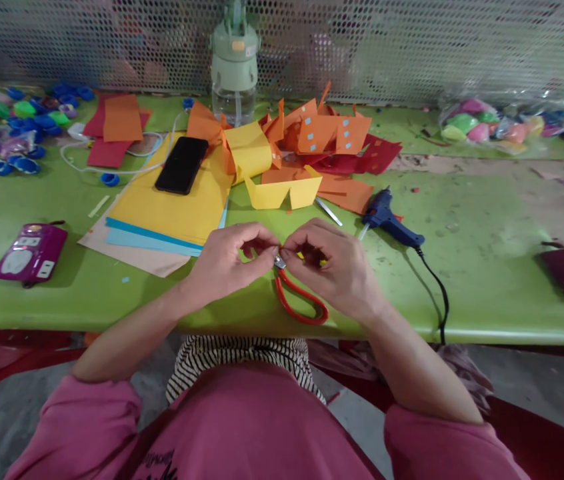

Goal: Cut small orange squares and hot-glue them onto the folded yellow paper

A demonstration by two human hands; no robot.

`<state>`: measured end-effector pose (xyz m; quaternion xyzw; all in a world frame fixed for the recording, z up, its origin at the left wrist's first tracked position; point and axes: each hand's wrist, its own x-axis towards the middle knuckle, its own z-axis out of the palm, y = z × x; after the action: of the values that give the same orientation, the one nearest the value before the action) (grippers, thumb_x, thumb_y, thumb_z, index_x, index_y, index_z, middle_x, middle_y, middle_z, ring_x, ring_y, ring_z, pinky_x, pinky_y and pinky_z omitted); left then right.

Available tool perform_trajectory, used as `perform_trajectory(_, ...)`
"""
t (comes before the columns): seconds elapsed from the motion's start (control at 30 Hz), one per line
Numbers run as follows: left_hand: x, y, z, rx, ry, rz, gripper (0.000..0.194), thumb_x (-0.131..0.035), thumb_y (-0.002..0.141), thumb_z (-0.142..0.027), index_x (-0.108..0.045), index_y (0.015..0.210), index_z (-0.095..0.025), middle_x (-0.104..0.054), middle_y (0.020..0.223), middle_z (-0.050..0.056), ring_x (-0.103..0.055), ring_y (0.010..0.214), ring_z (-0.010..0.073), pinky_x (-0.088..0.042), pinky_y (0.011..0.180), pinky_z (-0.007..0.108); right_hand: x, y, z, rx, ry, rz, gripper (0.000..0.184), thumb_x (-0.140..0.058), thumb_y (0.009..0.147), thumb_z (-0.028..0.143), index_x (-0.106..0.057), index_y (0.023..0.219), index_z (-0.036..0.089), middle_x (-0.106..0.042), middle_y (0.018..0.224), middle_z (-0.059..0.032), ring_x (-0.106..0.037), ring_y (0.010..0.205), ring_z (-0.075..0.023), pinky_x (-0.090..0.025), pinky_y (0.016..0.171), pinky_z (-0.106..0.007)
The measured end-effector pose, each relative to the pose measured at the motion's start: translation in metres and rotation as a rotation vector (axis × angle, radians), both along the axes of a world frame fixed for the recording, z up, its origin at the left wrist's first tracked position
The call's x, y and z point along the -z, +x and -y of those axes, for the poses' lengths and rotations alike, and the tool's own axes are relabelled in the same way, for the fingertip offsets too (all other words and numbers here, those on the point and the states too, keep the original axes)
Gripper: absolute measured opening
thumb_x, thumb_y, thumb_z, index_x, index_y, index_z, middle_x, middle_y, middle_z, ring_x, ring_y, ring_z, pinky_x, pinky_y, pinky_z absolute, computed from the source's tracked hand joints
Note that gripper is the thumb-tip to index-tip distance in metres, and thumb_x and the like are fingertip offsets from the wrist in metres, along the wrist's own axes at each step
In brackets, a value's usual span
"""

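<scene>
My left hand (235, 260) and my right hand (329, 263) meet over the front of the table, fingertips pinched close together. Whatever small piece they hold between them is too hidden to name; a speck of orange shows at the fingertips. Red-handled scissors (307, 312) lie on the table just under my hands, blades partly covered by them. Just beyond my fingers stands a folded yellow paper shape (287, 193) with a notch cut in it. A blue glue gun (392, 220) lies to the right of my right hand, its black cord running over the table edge.
On the left, a black phone (182, 165) rests on stacked coloured paper (162, 220). Behind are cut orange papers (337, 133) and a water bottle (235, 67). Purple power sockets (32, 253) sit left, with another far right. Colourful small pieces (17, 123) are heaped back left.
</scene>
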<state>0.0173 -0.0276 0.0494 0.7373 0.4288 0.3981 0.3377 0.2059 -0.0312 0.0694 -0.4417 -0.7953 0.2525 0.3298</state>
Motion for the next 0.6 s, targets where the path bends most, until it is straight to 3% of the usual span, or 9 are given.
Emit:
perform_trajectory(0.17, 0.004, -0.003, -0.002, 0.032, 0.066, -0.178, 0.009, -0.062, 0.083, -0.02, -0.07, 0.085, -0.02, -0.076, 0.082, 0.001, -0.067, 0.073, 0.0132, -0.051, 0.069, 0.025, -0.005, 0.006, -0.008, -0.04, 0.006, 0.237, 0.007, -0.062, 0.079, 0.012, -0.062, 0.075, 0.018, -0.059, 0.075, 0.0008, -0.048, 0.059, -0.0084, -0.037, 0.056, -0.025)
perform_trajectory(0.4, 0.01, -0.001, -0.003, 0.041, 0.096, -0.35, 0.008, -0.064, 0.079, -0.017, -0.07, 0.084, -0.02, -0.075, 0.083, 0.002, -0.067, 0.074, 0.0158, -0.048, 0.066, 0.026, -0.012, 0.005, -0.01, -0.116, 0.081, 0.621, 0.003, -0.064, 0.084, 0.019, -0.065, 0.081, 0.019, -0.064, 0.081, -0.0025, -0.054, 0.067, -0.013, -0.029, 0.056, -0.028)
perform_trajectory(0.5, 0.01, -0.001, -0.003, 0.008, 0.063, -0.331, 0.007, -0.064, 0.077, -0.017, -0.068, 0.081, -0.019, -0.074, 0.08, 0.002, -0.065, 0.072, 0.0152, -0.046, 0.065, 0.026, -0.015, 0.003, -0.012, -0.133, 0.103, 0.631, 0.004, -0.063, 0.086, 0.019, -0.066, 0.083, 0.018, -0.065, 0.082, -0.0032, -0.056, 0.068, -0.0136, -0.03, 0.055, -0.028)
perform_trajectory(0.6, 0.008, -0.002, -0.004, -0.01, -0.083, -0.117, 0.007, -0.064, 0.077, -0.02, -0.068, 0.083, -0.019, -0.072, 0.077, 0.001, -0.064, 0.07, 0.0129, -0.047, 0.067, 0.026, -0.013, 0.009, -0.01, -0.082, 0.116, 0.494, 0.012, -0.059, 0.093, 0.027, -0.066, 0.09, 0.018, -0.067, 0.088, -0.0045, -0.059, 0.07, -0.0132, -0.036, 0.058, -0.027)
